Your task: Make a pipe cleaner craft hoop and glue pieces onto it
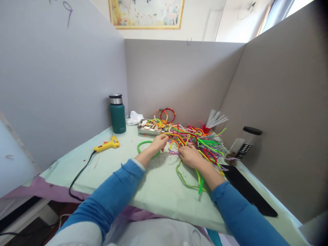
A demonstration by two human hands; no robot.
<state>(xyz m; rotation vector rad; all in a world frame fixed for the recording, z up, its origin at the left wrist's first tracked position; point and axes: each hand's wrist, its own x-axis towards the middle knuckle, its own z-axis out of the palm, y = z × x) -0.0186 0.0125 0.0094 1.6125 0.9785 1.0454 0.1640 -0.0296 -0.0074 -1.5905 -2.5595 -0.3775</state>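
Note:
My left hand (159,142) is closed in a pinch at the left side of a tangled heap of coloured pipe cleaners (205,141). An orange pipe cleaner (172,133) runs from its fingertips toward the heap. Below that wrist lies a green fuzzy ring (140,145), partly covered by the forearm. My right hand (191,155) rests at the heap's near edge with its fingers curled in among the strands; what they grip is hidden. A loose green pipe cleaner (183,180) curves over the table beside the right wrist.
A yellow glue gun (107,144) with a black cord lies left, near a green bottle (118,114). Behind are a metal tray (143,131) of small pieces, finished rings (167,116) and white sticks (215,119). A clear jar (243,145) and black flat object (249,191) sit right.

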